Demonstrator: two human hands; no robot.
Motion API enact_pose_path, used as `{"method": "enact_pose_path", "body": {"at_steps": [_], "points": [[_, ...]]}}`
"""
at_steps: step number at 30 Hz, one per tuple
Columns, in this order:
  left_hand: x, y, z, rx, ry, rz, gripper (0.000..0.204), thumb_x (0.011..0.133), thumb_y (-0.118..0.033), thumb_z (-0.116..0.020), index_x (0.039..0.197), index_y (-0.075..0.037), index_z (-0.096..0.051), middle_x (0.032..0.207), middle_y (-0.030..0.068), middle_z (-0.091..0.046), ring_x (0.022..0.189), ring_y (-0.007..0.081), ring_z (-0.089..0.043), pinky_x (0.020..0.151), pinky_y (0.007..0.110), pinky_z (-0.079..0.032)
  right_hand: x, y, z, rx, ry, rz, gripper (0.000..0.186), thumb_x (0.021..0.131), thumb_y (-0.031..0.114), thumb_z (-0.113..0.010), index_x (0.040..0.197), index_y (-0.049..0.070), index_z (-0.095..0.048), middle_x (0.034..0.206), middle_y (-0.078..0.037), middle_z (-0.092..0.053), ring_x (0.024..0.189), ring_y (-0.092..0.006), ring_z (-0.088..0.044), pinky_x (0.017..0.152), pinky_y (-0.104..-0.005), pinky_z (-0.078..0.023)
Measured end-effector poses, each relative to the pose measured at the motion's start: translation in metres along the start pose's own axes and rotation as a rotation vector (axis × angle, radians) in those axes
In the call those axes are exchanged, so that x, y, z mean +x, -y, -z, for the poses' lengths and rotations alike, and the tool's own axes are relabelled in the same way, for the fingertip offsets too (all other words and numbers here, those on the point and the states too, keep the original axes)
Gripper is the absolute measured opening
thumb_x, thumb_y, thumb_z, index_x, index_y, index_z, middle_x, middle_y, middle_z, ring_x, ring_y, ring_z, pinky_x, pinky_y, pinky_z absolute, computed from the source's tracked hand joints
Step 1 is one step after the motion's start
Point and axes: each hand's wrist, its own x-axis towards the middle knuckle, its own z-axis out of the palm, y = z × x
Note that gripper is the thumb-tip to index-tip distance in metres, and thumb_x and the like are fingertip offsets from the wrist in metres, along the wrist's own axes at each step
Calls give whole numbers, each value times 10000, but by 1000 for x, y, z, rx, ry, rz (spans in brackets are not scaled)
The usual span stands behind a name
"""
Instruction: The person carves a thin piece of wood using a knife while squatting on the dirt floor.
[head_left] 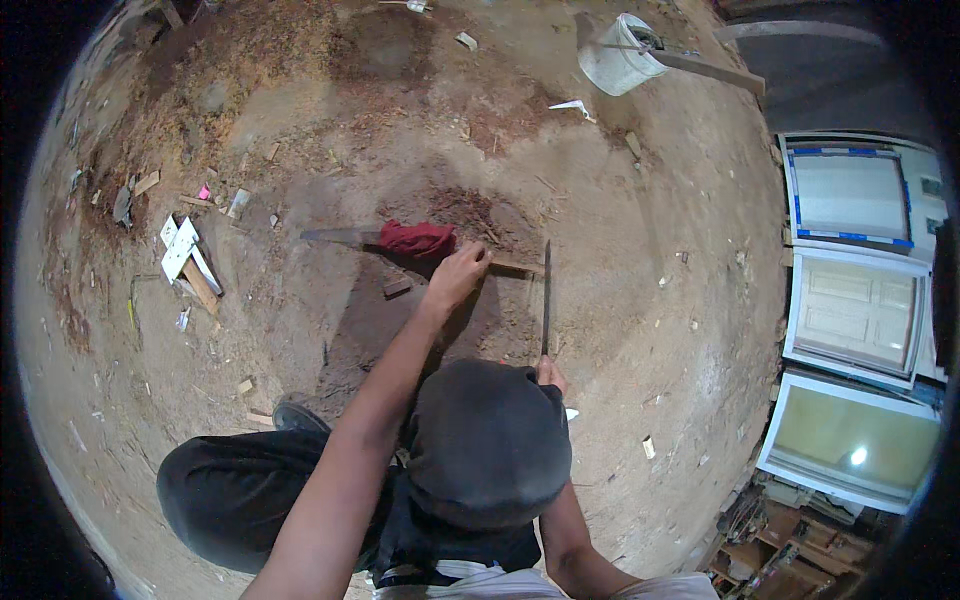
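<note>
Fingers of the left hand (460, 280) were closed on the left part of a thin wooden strip (518, 268), low over the dirt floor (620, 330). Strip pointed right, its far-right end at the long dark tool (547, 300); couldn't tell if they touched. Right hand (551, 374) was wrapped around the tool's near end, fingers partly hidden behind the right knee (488, 440); tool was narrow, seen edge-on, pointing away from the person. Red cloth (418, 238) lay bunched just left of the left hand, contact unclear, with a flat grey blade-like piece (340, 236) sticking out to its left. Small dark block (397, 287) sat on the floor, nearer than the cloth. Farther left: white flat pieces (180, 250) crossed over a wood offcut (201, 286). Far right: white bucket (612, 62), plank (710, 72) across its rim. Right side: framed panels (855, 312) in a row, wooden shelves (790, 545) nearer. Scraps scattered around the floor.
</note>
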Motion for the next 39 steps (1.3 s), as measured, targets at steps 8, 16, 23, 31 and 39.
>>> {"method": "enact_pose_path", "body": {"at_steps": [8, 16, 23, 31, 39], "points": [[-7, 9, -6, -11, -15, 15, 359, 776, 1, -545, 1120, -73, -616, 1057, 112, -569, 1004, 287, -577, 764, 387, -527, -10, 14, 8, 153, -170, 161, 424, 1002, 346, -394, 866, -25, -549, 640, -138, -545, 599, -258, -535, 588, -377, -427], [-1, 5, -2, -20, 22, 6, 297, 794, -48, -565, 1080, -82, -636, 995, 107, -566, 970, 296, -588, 749, 397, -531, 0, 11, 12, -351, -11, -71, 534, 990, 413, -377, 833, -53, -586, 723, -232, -592, 701, -365, -598, 649, -444, -429], [5, 4, -9, -35, -32, 4, 132, 869, -102, -535, 952, -31, -608, 969, 113, -545, 940, 284, -595, 727, 394, -530, 11, -1, 22, 522, 144, -334, 531, 948, 571, -379, 778, 82, -495, 487, -22, -376, 389, -168, -395, 424, -328, -344], [4, 1, -4, -32, -1, -2, 171, 862, -95, -533, 998, -24, -608, 987, 123, -541, 969, 284, -592, 753, 384, -535, -1, 38, 23, 261, -59, -231, 445, 979, 490, -413, 777, 97, -463, 488, 20, -362, 350, -103, -355, 345, -260, -294], [-5, 11, 0, 16, -22, -26, 233, 806, -66, -556, 1030, -48, -620, 1028, 120, -545, 994, 286, -583, 771, 385, -532, -14, 42, 2, 221, -211, 167, 440, 996, 378, -425, 775, 16, -541, 535, -74, -514, 424, -192, -507, 416, -326, -385]]}}
